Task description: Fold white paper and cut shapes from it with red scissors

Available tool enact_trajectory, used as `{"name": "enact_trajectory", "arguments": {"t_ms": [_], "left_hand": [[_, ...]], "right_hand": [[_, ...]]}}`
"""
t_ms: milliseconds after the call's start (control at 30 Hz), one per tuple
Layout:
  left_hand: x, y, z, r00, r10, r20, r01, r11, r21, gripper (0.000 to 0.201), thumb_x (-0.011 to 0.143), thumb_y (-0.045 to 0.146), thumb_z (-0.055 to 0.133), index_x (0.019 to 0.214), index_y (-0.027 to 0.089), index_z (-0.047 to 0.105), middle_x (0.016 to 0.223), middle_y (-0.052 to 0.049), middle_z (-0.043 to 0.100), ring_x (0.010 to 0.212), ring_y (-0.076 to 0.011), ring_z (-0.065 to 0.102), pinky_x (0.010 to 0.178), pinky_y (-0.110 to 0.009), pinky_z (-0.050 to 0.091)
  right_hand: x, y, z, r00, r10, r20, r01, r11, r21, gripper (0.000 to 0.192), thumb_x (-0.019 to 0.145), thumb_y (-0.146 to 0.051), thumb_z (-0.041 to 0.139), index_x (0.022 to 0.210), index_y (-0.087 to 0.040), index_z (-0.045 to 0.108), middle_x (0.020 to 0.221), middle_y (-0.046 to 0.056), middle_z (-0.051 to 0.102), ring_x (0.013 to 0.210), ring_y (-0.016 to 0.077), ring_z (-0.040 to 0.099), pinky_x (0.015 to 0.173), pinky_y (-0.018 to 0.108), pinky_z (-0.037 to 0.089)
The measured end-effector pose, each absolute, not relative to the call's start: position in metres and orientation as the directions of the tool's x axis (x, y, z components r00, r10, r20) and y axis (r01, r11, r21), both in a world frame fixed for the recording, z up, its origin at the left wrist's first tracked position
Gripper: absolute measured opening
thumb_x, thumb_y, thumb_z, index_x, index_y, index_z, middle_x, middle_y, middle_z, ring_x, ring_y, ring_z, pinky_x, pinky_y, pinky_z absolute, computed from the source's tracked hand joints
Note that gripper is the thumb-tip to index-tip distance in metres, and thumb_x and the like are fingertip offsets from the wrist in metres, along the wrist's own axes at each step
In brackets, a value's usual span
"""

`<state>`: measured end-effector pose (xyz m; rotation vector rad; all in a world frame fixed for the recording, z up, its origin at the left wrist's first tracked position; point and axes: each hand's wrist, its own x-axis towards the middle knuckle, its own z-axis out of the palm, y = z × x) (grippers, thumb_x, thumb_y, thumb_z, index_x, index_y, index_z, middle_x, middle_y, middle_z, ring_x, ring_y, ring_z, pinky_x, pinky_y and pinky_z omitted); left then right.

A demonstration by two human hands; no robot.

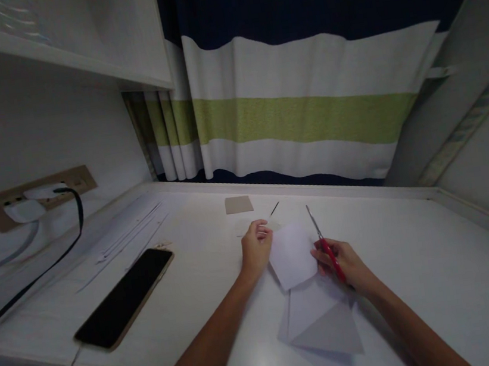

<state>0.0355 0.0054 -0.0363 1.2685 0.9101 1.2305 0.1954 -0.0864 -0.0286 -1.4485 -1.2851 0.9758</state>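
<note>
Currently both hands over white desk (pixel 416 256), near centre. Left hand (pixel 256 247) curled, fingers closed on left edge of a small white paper (pixel 292 254), holding it just above desk. Right hand (pixel 345 263) closed round red handles of scissors (pixel 324 243); blades point up and away, tips past paper's right corner. Can't tell if blades are parted. Paper sits between the two hands, touching both.

Under it, more sheets (pixel 321 326) flat on desk, overlapping, one grey triangle fold showing, toward near edge.

Other items: phone (pixel 124 299), screen dark, lying diagonal, well left of hands. Tan card (pixel 238 205) beyond left hand, near back. Thin paper strips (pixel 129 234) far left. Wall socket (pixel 30 198) w/ white plug and black cable (pixel 56 256). Striped curtain (pixel 299 116) behind desk.
</note>
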Motion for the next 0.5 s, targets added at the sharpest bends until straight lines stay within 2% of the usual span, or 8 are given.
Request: {"name": "enact_trajectory", "arguments": {"t_ms": [67,133,233,333,500], "left_hand": [[0.033,0.007,-0.035,0.239,0.962,0.134,-0.092,-0.115,0.989,0.027,0.056,0.010,0.056,0.082,0.017,0.057,0.064,0.002,0.057,0.056,-0.0085,0.052,0.057,-0.020,0.039],[0.031,0.007,-0.033,0.347,0.931,0.108,-0.035,-0.102,0.994,0.019,0.054,0.011,0.059,0.073,0.014,0.060,0.059,0.001,0.058,0.055,-0.0103,0.053,0.054,-0.021,0.039],[0.029,0.008,-0.032,0.460,0.885,0.073,0.028,-0.097,0.995,0.013,0.054,0.014,0.060,0.066,0.011,0.061,0.061,-0.003,0.061,0.057,-0.0129,0.055,0.054,-0.022,0.041],[0.026,0.011,-0.031,0.452,0.888,0.081,0.089,-0.135,0.987,0.013,0.053,0.015,0.060,0.066,0.011,0.061,0.060,-0.002,0.058,0.055,-0.0118,0.054,0.052,-0.021,0.040],[0.014,0.020,-0.030,0.366,0.924,0.112,0.213,-0.200,0.956,0.029,0.060,0.019,0.053,0.088,0.014,0.057,0.057,0.005,0.047,0.037,-0.0063,0.044,0.038,-0.018,0.032]], "right_hand": [[0.197,-0.085,-0.032,0.122,0.992,0.033,0.280,-0.002,-0.960,0.024,0.066,-0.038,0.053,0.064,-0.014,0.047,0.040,-0.004,0.045,0.037,0.0072,0.039,0.038,0.019,0.027],[0.200,-0.083,-0.035,0.167,0.986,0.030,0.302,-0.022,-0.953,0.025,0.065,-0.038,0.054,0.067,-0.014,0.049,0.042,-0.005,0.042,0.036,0.0070,0.036,0.036,0.019,0.026],[0.205,-0.079,-0.038,0.250,0.963,0.104,0.374,0.003,-0.928,0.024,0.062,-0.035,0.056,0.071,-0.012,0.052,0.052,-0.003,0.047,0.044,0.0080,0.040,0.040,0.019,0.031],[0.209,-0.077,-0.040,0.288,0.941,0.177,0.436,0.036,-0.899,0.023,0.065,-0.033,0.052,0.073,-0.011,0.054,0.060,0.001,0.053,0.052,0.0108,0.046,0.047,0.020,0.036],[0.223,-0.074,-0.042,0.420,0.875,0.241,0.598,-0.067,-0.799,0.022,0.069,-0.028,0.043,0.078,-0.012,0.055,0.066,0.005,0.060,0.058,0.0146,0.054,0.053,0.023,0.041]]}}
